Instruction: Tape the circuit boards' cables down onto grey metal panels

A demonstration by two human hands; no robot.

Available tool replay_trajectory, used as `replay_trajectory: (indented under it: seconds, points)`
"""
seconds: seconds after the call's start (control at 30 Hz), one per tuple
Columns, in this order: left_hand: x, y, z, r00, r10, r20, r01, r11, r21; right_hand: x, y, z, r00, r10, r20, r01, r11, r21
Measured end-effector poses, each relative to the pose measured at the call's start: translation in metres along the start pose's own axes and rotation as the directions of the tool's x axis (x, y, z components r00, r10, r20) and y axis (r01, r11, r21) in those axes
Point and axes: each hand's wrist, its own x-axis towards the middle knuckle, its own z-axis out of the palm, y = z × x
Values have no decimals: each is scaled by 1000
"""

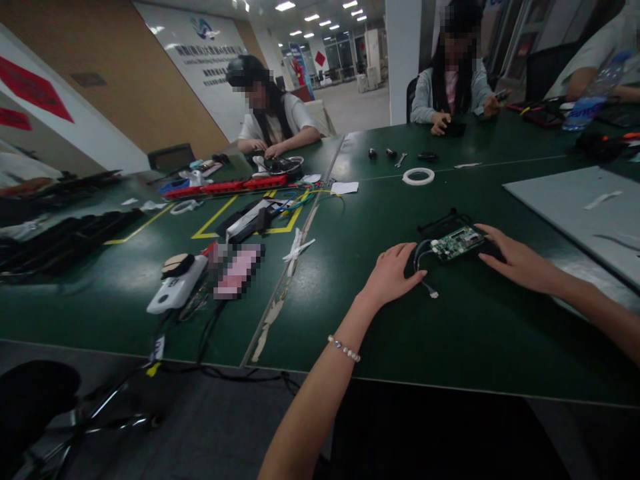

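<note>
A green circuit board (457,243) with a black part under it is tilted slightly above the dark green table. My right hand (517,259) grips its right end, fingers at the far corner and thumb at the near one. At the board's left end, my left hand (395,275) has its thumb and fingers around the grey cables (424,253) that come out of the board. One cable hangs down to a small white plug (433,294) below my left thumb. Behind the board lies a black frame-like piece (440,223), partly hidden by it.
A white tape ring (419,177), a small wrench (401,160) and several black pieces lie farther back. On the right is a grey panel (560,193). Left stand a white power strip (175,287) and red strips (225,189). Other people sit across the table.
</note>
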Motion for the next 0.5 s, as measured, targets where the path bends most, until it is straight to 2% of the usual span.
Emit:
replay_trajectory:
  seconds: [0.13,0.33,0.43,0.5]
  points:
    - [1,-1,3,999,31,33,-32,999,41,1,-3,5,998,-62,10,63,990,-124]
    - [2,-4,6,1000,-1,26,-1,996,87,1,-12,6,991,-108,82,118,984,-133]
    - [2,-5,5,1000,-3,26,0,994,109,2,-9,2,993,-81,83,89,992,-91]
    - [2,-6,5,1000,-9,22,6,992,128,3,0,-5,999,-21,34,24,996,-80]
